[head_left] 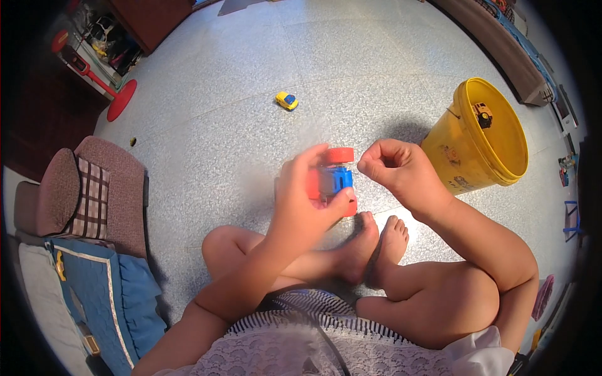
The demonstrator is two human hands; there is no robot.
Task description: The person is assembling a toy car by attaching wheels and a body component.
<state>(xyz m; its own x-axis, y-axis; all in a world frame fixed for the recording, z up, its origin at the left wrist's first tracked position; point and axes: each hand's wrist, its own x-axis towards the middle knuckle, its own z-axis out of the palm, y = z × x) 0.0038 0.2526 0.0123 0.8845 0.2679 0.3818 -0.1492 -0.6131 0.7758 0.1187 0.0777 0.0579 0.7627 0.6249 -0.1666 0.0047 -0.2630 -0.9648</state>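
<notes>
In front of my crossed legs, my left hand (300, 194) grips a blue and red toy car (342, 178) with red wheels. Its fingers wrap round the far side and the thumb lies on the near side. Part of the toy is hidden behind the palm. Just right of the toy, apart from it, my right hand (401, 172) is closed in a pinch, thumb against forefinger. Whatever those fingertips hold, if anything, is too small to make out.
A yellow bucket (461, 141) with a toy vehicle (482, 115) inside stands tilted at the right. Farther ahead, a small yellow and blue toy car (286, 101) rests on the speckled floor (219, 125). Brown upholstered seating (119, 182) is at the left, near a red round-based stand (122, 100).
</notes>
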